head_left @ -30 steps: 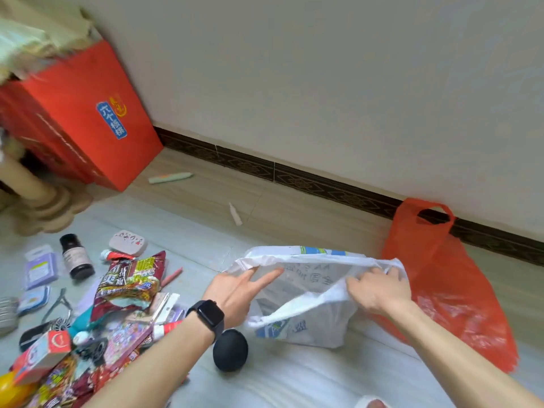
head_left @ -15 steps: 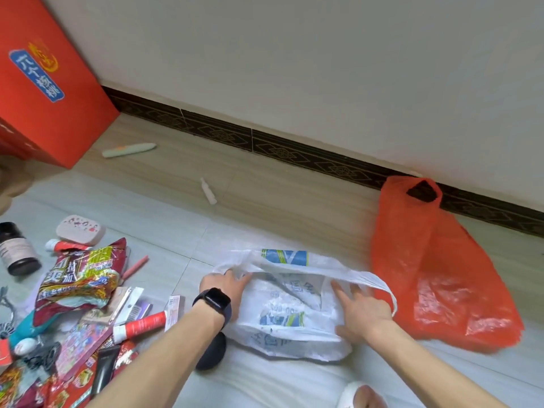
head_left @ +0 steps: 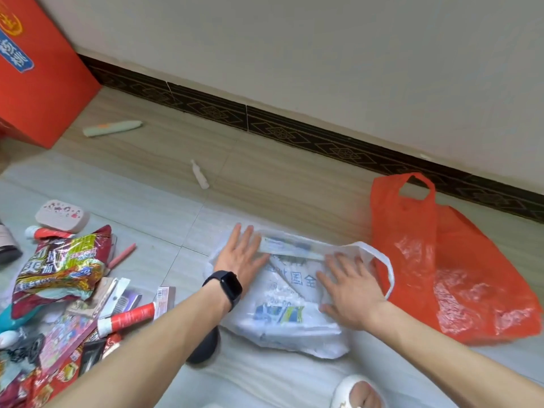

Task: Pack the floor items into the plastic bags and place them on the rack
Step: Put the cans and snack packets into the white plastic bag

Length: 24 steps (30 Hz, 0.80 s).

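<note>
Left hand: the left hand point(head_left: 240, 260) lies flat and spread, palm down, on the left part of the white plastic bag point(head_left: 290, 301), grasping nothing; a black smartwatch point(head_left: 226, 287) sits on the wrist
Right hand: the right hand point(head_left: 348, 287) is flat too, fingers splayed, pressing the bag's right part and gripping nothing
White bag: flattened on the pale floor tiles point(head_left: 164, 213) between the two palms, blue print facing up, one handle loop point(head_left: 379, 260) curling out to the right
Red bag: a red plastic bag point(head_left: 459, 278) lies just beside the white one on its right, its handle towards the dark skirting board point(head_left: 294, 131)
Floor items: a heap at the left, well apart from the bags, with a snack packet point(head_left: 63, 265), a red-and-white tube point(head_left: 126, 319) and a pink patterned case point(head_left: 62, 216)
Strays: a pale green pen-like stick point(head_left: 113, 128) and a small white tube point(head_left: 200, 178) lie nearer the wall
Box: a red carton point(head_left: 41, 81) stands at far left
Dark object: a black rounded thing point(head_left: 206, 346) shows under the left forearm
</note>
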{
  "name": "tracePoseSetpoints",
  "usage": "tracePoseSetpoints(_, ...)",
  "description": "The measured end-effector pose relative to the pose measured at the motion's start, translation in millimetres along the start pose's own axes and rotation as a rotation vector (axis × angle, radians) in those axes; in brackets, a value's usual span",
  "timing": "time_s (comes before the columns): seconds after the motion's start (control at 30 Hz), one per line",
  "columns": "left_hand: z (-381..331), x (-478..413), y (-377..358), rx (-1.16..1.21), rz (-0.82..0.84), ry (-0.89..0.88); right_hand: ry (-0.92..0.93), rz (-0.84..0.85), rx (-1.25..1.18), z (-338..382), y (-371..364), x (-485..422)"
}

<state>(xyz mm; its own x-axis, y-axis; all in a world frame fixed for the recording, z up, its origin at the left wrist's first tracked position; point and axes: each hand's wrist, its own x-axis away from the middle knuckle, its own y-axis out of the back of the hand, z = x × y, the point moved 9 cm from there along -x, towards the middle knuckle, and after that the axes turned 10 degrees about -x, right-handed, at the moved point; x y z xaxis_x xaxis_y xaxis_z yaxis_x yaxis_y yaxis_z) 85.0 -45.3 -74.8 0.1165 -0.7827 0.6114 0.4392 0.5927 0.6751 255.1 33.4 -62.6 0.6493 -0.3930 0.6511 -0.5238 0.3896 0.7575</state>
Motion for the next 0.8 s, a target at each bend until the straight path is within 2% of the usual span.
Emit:
tracePoseSetpoints(0.07,8.0,0.1,-30.2,0.018,0.071,0.054,-0.051,0.074,0.035,-19.9,-27.6,-5.8)
tracePoseSetpoints(0.13,10.2,4.8,-48.3,0.038,0.04,0.103,-0.061,0.073,0.002,-27.8,-41.3,-9.9)
tracePoseSetpoints(0.23,24.2,5.9,-49.5,0.075,-0.061,0.22,-0.054,-0.021,-0.067,-25.6,-33.1,-24.9)
tracePoseSetpoints(0.33,54.5,2.2,-43.1,0.144,-0.092,0.384,-0.118,-0.164,-0.138,-34.5,-4.6,-47.7)
tracePoseSetpoints(0.4,55.4,-0.5,-43.6,0.164,-0.068,0.371,-0.182,-0.178,-0.132,-41.2,2.4,-57.2)
tracePoseSetpoints(0.53,25.2,2.6,-44.5,0.461,0.033,0.216,-0.193,0.015,-0.109,-31.9,-7.1,-61.7)
tracePoseSetpoints(0.6,26.1,12.0,-25.4,0.577,-0.095,0.206,-0.116,-0.016,-0.17,-15.7,11.7,-53.1)
tracePoseSetpoints(0.7,32.8,54.8,3.4,0.694,-0.331,0.213,0.066,-0.16,-0.248,27.0,51.1,-21.4)
tracePoseSetpoints(0.8,51.0,121.9,2.9,0.858,-0.407,0.437,0.314,-0.305,-0.322,86.7,92.5,19.8)
